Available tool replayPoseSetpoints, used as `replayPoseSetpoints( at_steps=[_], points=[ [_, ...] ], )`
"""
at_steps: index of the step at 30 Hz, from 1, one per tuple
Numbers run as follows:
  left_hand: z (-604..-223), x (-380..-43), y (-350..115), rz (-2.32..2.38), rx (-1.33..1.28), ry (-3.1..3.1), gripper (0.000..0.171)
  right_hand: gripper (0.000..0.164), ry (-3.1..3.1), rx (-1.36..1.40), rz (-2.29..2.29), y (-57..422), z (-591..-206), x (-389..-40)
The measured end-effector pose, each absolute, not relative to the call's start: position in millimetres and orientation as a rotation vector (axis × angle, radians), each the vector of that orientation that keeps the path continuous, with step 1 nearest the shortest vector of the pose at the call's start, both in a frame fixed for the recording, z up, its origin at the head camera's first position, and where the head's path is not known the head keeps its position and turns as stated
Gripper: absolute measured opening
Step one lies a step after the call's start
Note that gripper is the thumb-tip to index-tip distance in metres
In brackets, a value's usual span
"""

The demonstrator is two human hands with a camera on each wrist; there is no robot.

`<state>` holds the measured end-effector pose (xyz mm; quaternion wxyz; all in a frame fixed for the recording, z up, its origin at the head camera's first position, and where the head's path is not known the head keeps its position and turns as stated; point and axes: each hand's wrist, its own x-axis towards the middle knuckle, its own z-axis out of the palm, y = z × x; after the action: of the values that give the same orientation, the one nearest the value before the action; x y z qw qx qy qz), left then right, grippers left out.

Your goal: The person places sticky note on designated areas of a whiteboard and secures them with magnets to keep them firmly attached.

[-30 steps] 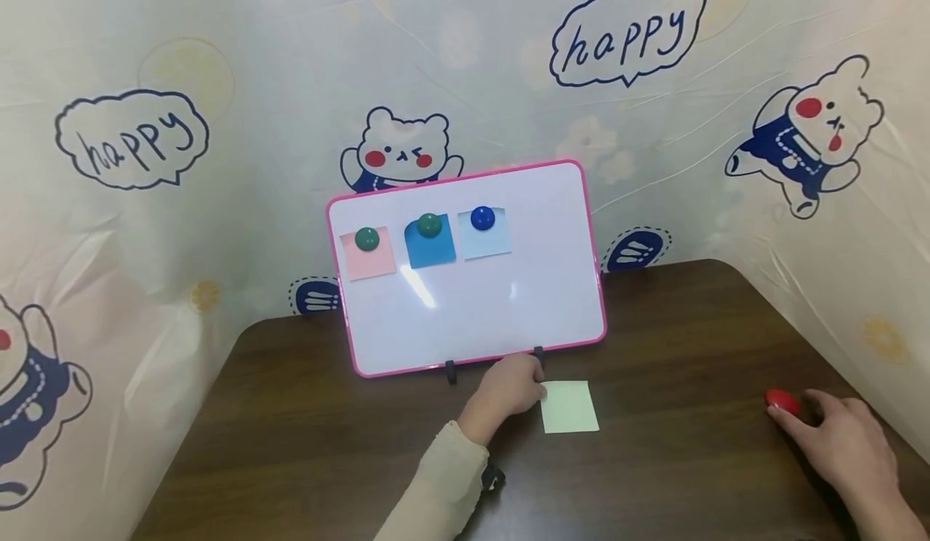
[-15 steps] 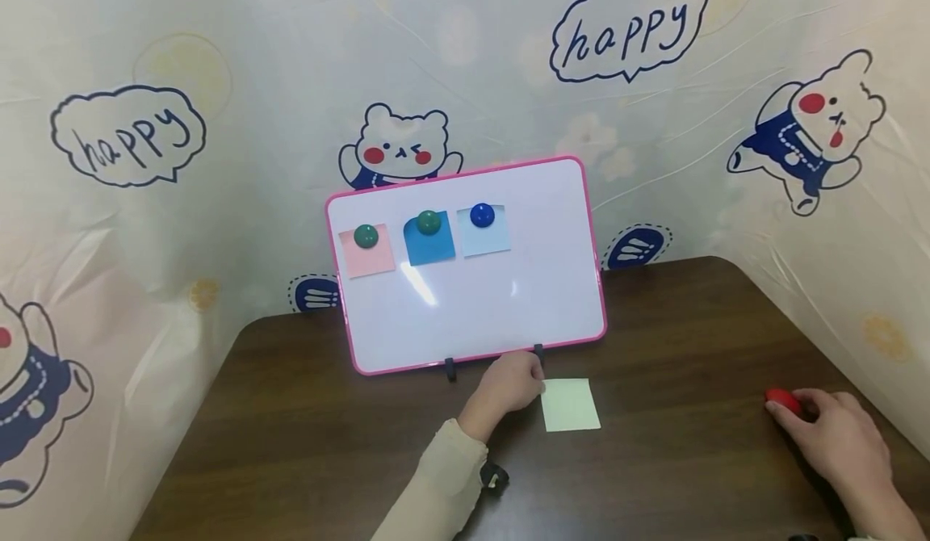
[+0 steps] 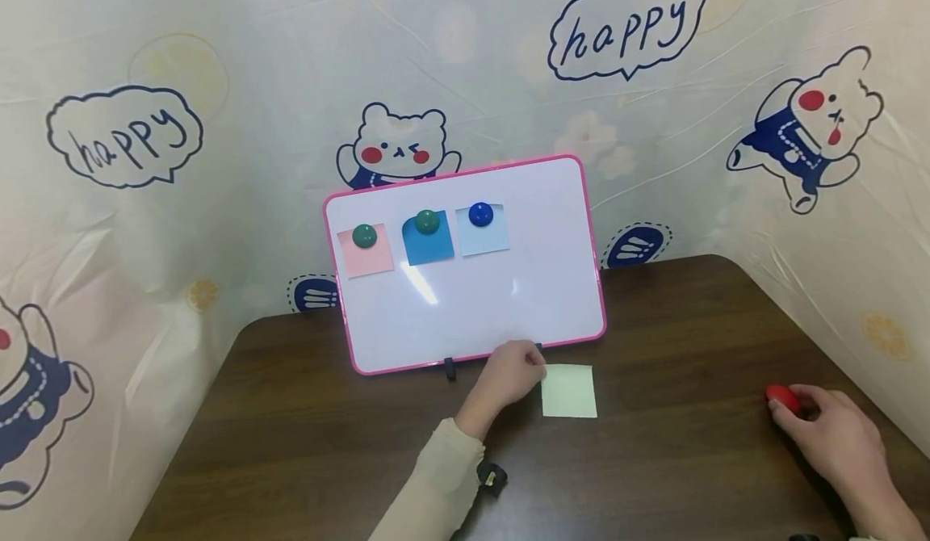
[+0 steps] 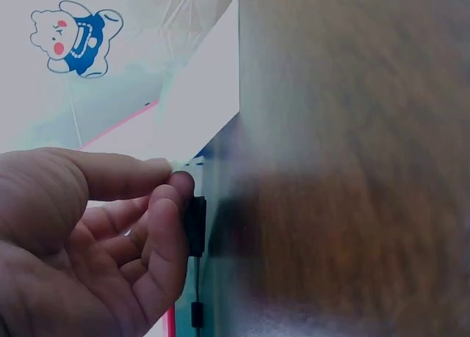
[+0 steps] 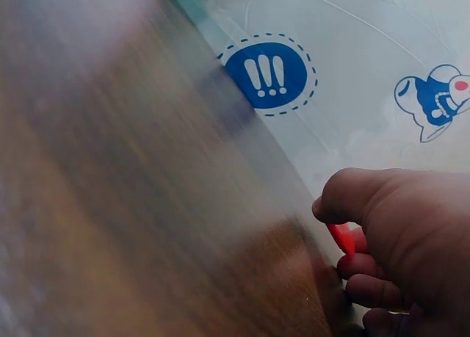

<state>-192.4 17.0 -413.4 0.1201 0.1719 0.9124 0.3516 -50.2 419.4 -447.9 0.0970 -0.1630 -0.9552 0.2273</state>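
Note:
My left hand [image 3: 513,373] pinches a pale green sticky note [image 3: 570,391] by its left corner between thumb and forefinger. In the left wrist view the note [image 4: 209,84] stands out past the fingertips, lifted off the tabletop. At the right side of the table, my right hand [image 3: 839,436] holds a round red magnet [image 3: 783,400] between thumb and fingers. The right wrist view shows only the red edge of that magnet [image 5: 341,238], the rest being hidden by the hand.
A pink-framed whiteboard [image 3: 465,311] leans on black stand feet [image 3: 450,369] at the back. Across its top, a pink note [image 3: 369,260] and a blue note [image 3: 429,246] hang under green magnets, and a light blue note [image 3: 485,238] under a blue magnet [image 3: 481,214]. A printed curtain [image 3: 291,24] surrounds the table.
The left hand has risen slightly toward the whiteboard, carrying the pale green note with it. The right hand's fingers have closed around the red magnet, its position almost the same.

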Motion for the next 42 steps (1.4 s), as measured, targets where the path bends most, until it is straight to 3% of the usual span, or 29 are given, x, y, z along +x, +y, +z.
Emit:
replayPoseSetpoints(
  at_steps=[42],
  points=[
    [-413.2,-203.4,6.5,1.598,0.395,2.471,0.006,0.046,-2.823,-0.458,0.671,419.8,-450.3,-51.2]
  ],
)
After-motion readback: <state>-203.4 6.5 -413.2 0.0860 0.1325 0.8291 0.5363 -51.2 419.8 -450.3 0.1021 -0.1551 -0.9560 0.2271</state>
